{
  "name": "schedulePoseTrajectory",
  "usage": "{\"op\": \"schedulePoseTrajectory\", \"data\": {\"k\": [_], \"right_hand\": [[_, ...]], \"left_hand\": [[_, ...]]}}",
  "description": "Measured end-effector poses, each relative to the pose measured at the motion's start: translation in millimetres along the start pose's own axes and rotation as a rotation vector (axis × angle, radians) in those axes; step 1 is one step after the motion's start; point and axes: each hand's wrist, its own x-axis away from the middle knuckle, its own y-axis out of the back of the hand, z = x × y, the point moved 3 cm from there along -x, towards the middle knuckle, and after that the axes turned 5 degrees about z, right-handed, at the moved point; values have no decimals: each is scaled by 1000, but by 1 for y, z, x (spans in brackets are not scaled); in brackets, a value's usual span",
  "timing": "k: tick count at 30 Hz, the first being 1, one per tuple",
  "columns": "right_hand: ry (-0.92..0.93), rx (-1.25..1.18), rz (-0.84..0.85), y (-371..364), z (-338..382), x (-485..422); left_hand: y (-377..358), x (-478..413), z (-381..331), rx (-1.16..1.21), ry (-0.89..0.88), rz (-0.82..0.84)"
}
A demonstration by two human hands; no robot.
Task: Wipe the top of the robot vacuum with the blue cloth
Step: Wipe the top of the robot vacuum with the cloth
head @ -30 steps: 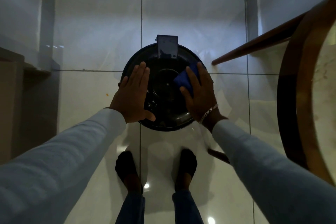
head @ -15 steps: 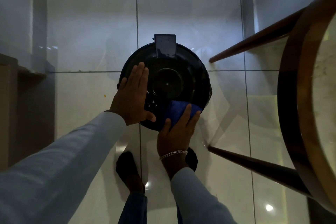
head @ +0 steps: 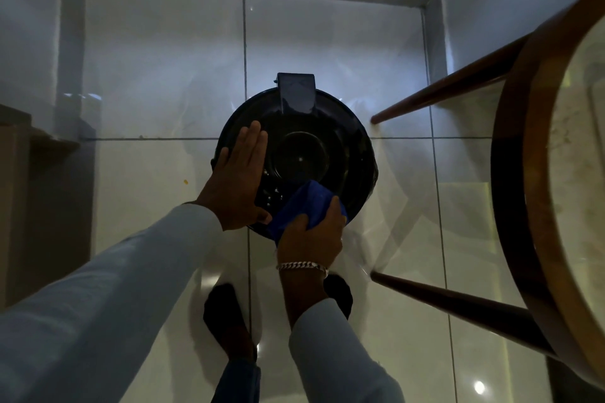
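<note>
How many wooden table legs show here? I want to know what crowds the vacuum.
2. One table leg slants in at upper right, its tip near the vacuum's far right; the other lies lower right. Others may be hidden.

Glossy pale tiled floor [head: 163, 91], black robot vacuum [head: 347, 154] on it, wooden table legs [head: 451, 298] beside

You're seeing a dim, bluish scene: pale glow beyond the robot vacuum [head: 296, 159], glare spots on tiles nearer you, edges bowed.
</note>
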Motion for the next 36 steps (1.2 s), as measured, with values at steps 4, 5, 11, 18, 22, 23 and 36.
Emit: {"op": "schedulePoseTrajectory", "data": {"k": [4, 5, 11, 18, 22, 23, 36], "right_hand": [[43, -36, 52, -1, 11, 3], [62, -54, 83, -2, 15, 4], [174, 113, 288, 1, 50, -1], [727, 561, 189, 36, 68, -52], [981, 1016, 401, 36, 74, -105], [967, 1066, 488, 36, 73, -115], [968, 1147, 692, 31, 54, -143]], "left_hand": [[1, 1, 2, 30, -31, -11], [3, 1, 3, 63, -43, 3], [36, 13, 13, 521, 76, -125], [24, 34, -34, 549, 31, -504], [-19, 30, -68, 222, 1, -427], [-32, 30, -73, 126, 37, -403], [-31, 4, -49, -145, 191, -340]]}}
